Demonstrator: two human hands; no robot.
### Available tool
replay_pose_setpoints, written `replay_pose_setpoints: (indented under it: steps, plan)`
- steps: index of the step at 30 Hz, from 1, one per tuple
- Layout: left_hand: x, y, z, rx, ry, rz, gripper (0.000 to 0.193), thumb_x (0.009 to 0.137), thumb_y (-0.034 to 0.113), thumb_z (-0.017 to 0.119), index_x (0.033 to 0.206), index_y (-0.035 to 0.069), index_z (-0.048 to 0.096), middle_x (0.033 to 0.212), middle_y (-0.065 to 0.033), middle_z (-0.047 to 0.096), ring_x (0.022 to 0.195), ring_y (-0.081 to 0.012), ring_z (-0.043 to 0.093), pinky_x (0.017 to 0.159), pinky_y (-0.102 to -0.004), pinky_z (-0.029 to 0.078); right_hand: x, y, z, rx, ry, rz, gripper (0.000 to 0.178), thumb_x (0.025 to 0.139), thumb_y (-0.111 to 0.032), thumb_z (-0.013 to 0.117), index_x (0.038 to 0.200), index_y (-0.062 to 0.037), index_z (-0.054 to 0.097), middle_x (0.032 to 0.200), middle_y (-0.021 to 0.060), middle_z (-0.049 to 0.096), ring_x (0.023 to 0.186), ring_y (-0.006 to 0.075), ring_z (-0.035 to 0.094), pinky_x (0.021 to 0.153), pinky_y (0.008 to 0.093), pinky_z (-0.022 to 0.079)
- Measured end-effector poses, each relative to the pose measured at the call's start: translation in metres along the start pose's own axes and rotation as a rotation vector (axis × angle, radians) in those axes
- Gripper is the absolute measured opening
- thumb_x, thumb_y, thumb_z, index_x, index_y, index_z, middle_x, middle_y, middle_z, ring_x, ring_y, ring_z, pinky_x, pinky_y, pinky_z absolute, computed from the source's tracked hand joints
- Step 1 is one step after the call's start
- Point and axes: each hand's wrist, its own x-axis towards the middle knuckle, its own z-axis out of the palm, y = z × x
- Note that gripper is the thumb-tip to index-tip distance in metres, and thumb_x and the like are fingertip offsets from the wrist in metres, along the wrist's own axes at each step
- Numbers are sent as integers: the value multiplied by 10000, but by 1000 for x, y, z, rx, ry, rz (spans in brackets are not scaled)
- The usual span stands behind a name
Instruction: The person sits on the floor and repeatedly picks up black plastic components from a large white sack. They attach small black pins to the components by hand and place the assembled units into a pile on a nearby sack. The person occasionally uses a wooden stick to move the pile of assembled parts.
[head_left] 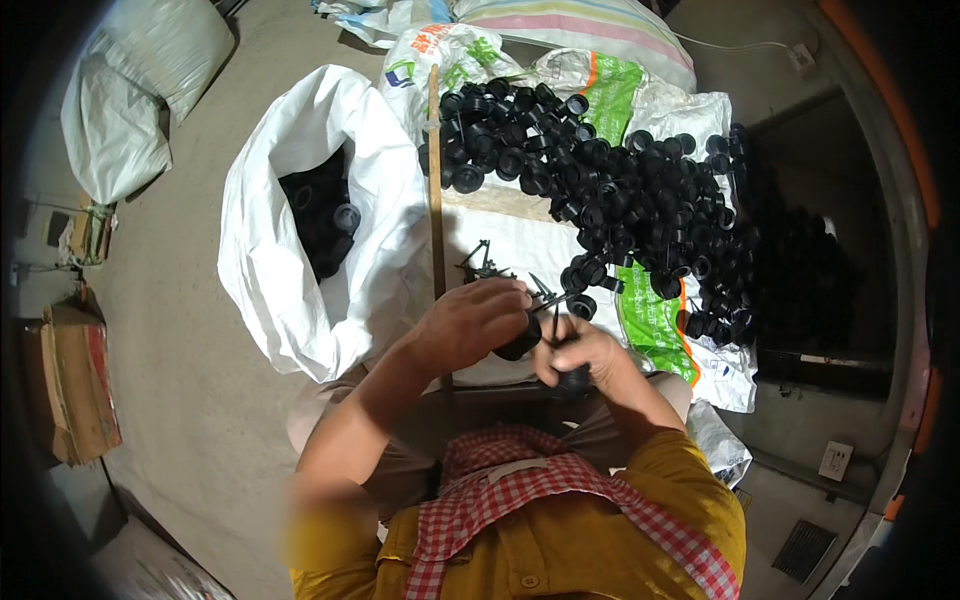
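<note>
A person in a yellow top and red checked apron (pixel 500 475) sits before a white work sheet (pixel 530 240), both hands meeting near its front edge. The left hand (pixel 470 322) is bent with its fingers curled around a black cap (pixel 517 342); the right hand (pixel 590 352), slightly blurred, is closed round a round black piece (pixel 572 382) at its lower side. Just beyond them, thin dark pieces (pixel 484 265) lie scattered on the white sheet, which shows between hands and pile. A wooden strip (pixel 435 180) runs along the sheet's left edge; past it stands a white sack (pixel 250 240), mouth open, black parts inside, blocking reach that way. Farther left, grey floor (pixel 185 330) stretches to a cardboard box (pixel 80 380). Ahead and to the right, a heap of black caps (pixel 610 190) covers printed sacking (pixel 640 310), bounding the hands' room; a dark recess (pixel 825 240) lies beyond the sacking's right edge.
</note>
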Motion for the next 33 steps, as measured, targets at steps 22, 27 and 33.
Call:
replay_pose_setpoints:
  steps: [22,27,33]
  plan:
    - [8,-7,-29,803,-88,-849,541,658,94,719,1180,86,575,1161,-178,468,1092,-360,451,934,-521,341,82,67,-154,-1671,1224,-237,341,783,-75,585,1116,-140,628,911,124,657,901,313,626,776,402,512]
    - [5,-15,-52,926,103,-830,793,611,131,804,1336,114,484,1479,-225,249,1318,-457,266,1016,-523,277,40,69,-229,-1873,1165,419,316,865,-171,516,1170,-203,593,1125,111,562,959,314,614,792,412,512]
    - [5,-13,-28,639,45,-721,706,666,160,770,1311,83,496,1489,-204,206,1347,-462,196,1036,-553,249,37,81,-242,-1857,865,886,343,941,-214,405,1249,-171,551,1268,131,559,1064,301,616,852,416,509]
